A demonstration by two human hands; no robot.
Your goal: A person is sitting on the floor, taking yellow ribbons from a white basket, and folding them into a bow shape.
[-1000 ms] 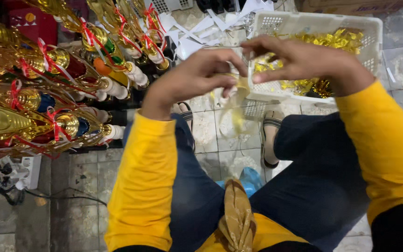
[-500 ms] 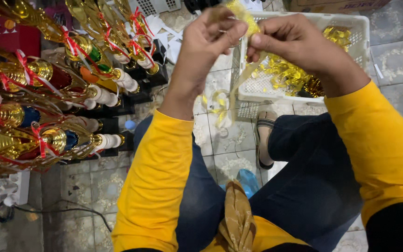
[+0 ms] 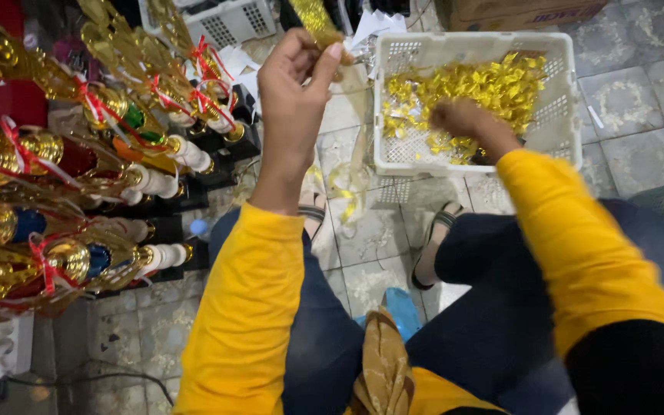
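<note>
My left hand [image 3: 295,81] is raised and pinches a long gold piece [image 3: 315,19] between thumb and fingers, with a clear plastic wrapper [image 3: 353,165] hanging down from it. My right hand [image 3: 461,121] is down inside the white plastic basket [image 3: 562,115], its fingers curled among the small shiny gold pieces [image 3: 486,84] that fill it. The hand is blurred, so whether it grips anything is unclear. Both arms wear yellow sleeves.
Rows of gold trophies [image 3: 78,154] with red ribbons and white stems stand on black bases at the left. A second white basket [image 3: 224,23] and a cardboard box [image 3: 516,11] sit at the top. My sandalled feet [image 3: 432,238] rest on the tiled floor.
My right hand has left the gold piece and dropped into the basket. My left hand keeps the piece held up high.
</note>
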